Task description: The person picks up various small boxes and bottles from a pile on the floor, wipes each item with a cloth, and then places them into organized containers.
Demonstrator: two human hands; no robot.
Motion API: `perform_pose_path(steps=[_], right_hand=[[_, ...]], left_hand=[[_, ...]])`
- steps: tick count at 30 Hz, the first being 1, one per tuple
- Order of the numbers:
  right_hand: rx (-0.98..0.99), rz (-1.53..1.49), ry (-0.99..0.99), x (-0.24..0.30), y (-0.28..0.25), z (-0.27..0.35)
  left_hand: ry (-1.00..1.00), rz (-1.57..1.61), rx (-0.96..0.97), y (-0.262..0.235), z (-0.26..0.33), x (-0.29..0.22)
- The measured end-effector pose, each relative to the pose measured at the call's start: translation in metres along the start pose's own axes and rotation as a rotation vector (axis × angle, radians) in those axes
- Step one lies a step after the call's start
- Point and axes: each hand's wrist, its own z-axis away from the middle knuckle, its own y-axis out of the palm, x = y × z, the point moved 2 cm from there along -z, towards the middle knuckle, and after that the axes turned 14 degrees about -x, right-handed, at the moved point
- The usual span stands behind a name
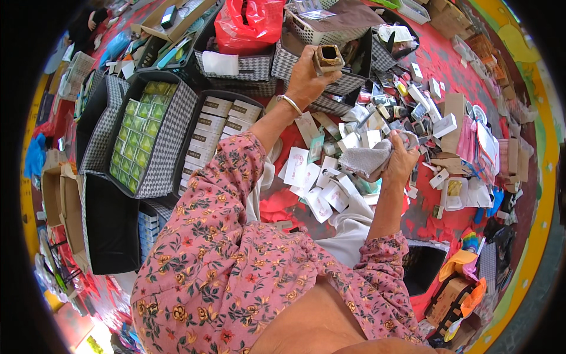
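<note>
My left hand [308, 76], with a bangle at its wrist, is stretched forward and closed around a small square brown pot [329, 66] with a dark opening. The pot is held up in front of a black-and-white checked storage box. My right hand [402, 158] grips a crumpled grey cloth [367, 161] above the loose pile. Under and between the hands lie several small white boxes [319, 203], some tipped over each other. Part of the pile is hidden by the cloth and my right hand.
To the left stand a checked bin of green packets [138, 131] and a black bin of white cartons [203, 137]. A red plastic bag [247, 26] sits at the far side. Mixed small goods spread over the red ground at right, beside pink packets [469, 138].
</note>
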Motion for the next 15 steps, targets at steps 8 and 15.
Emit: perform_pose_path(steps=[8,15], right_hand=[[-0.012,0.005,0.032,0.003,0.001,0.003],[-0.08,0.02,-0.067,0.016,-0.014,-0.004]], left_hand=[[-0.673,0.398,0.089,0.001,0.008,-0.007],[-0.894,0.545,0.137,0.002,0.002,0.007]])
